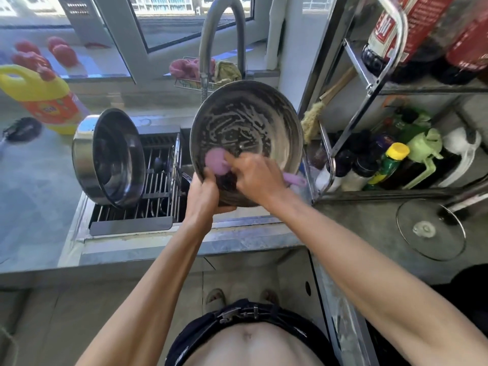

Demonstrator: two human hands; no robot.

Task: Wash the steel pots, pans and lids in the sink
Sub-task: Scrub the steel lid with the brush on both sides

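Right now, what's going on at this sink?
A person is washing up. The left hand grips the near rim of a steel pan, tilted up over the sink below the faucet. The right hand holds a pink brush against the pan's soapy inside. Another steel pot leans on its side on the drying rack, and a glass lid lies on the counter to the right.

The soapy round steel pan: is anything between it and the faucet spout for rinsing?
Nothing visible. The soapy round steel pan, gripped by the left hand, is just below the grey curved faucet spout; the right hand scrubs inside it.
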